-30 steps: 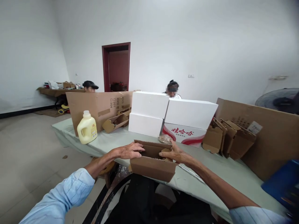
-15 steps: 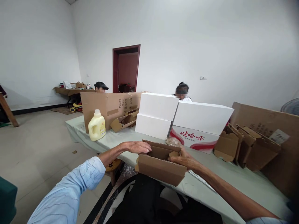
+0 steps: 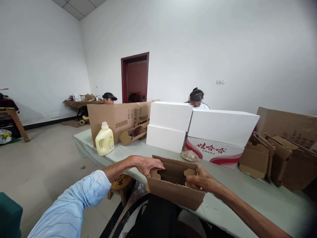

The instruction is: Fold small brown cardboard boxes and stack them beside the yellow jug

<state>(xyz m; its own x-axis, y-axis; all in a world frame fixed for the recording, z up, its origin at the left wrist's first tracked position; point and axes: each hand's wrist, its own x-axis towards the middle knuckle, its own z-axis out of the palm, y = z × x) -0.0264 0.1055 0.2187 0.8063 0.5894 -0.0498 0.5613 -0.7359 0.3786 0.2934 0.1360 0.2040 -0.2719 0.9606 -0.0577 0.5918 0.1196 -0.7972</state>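
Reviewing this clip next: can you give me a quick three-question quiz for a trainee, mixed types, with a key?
1. Multiple choice: what do the left hand and right hand both touch?
A) the wooden stool
B) the open cardboard box
C) the door frame

2. True or false: the yellow jug stands upright on the cloth-covered table.

3. Fill in: the large lettering on the lower box, beneath a plain white box, is ____ in colour.

Key: 1. B; 2. true; 3. red

Light is soft, the right corners darkened.
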